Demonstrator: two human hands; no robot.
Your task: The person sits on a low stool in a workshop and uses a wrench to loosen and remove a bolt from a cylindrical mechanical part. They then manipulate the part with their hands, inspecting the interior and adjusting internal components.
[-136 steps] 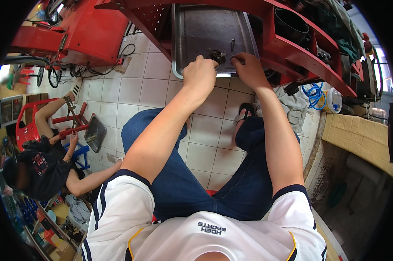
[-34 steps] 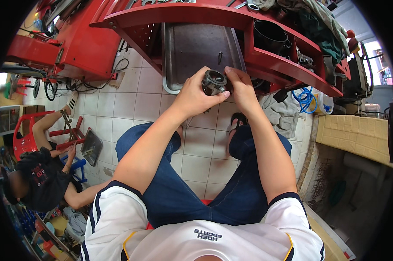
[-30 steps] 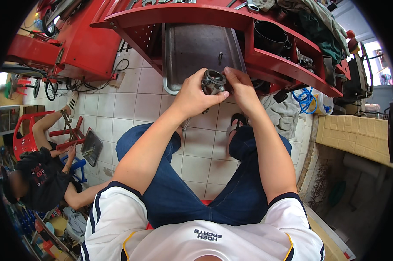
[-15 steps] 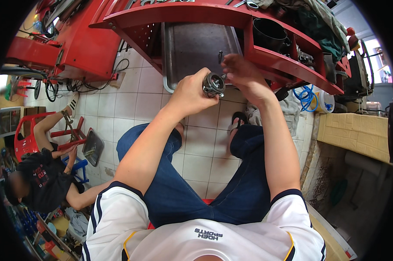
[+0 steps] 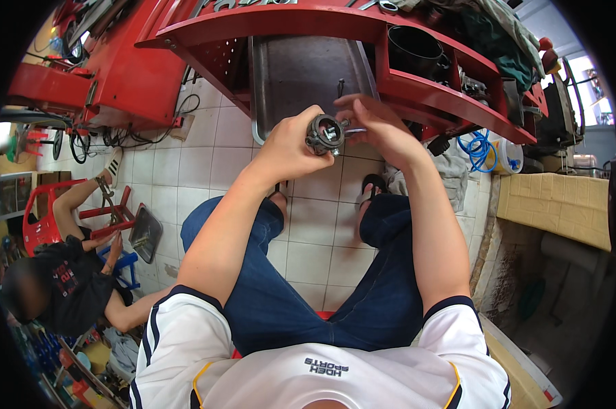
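Observation:
My left hand point(image 5: 293, 145) is wrapped round a carburetor-like metal part point(image 5: 324, 134). The round bore of this part faces up, and small fittings stick out of its side. Close to its right side is my right hand point(image 5: 381, 129), its fingers bent and partly smeared by motion. A thin bright rod point(image 5: 355, 131) shows between that hand and the part; whether the fingers grip it is unclear. Beyond both hands, a small dark bolt-like piece point(image 5: 340, 88) lies in a grey metal tray point(image 5: 297, 68).
A red workbench point(image 5: 280, 22) spans the far side, with tools on top and a black pot point(image 5: 415, 51) in its compartment. On the left sits another person point(image 5: 66, 283) beside a small tray point(image 5: 146, 233). A blue coiled hose point(image 5: 479, 150) and cardboard box point(image 5: 557, 211) are at right.
My right hand has come lower and nearer to the metal part, and the thin bright rod now shows beside it. My left hand keeps its hold, with the part shifted slightly left.

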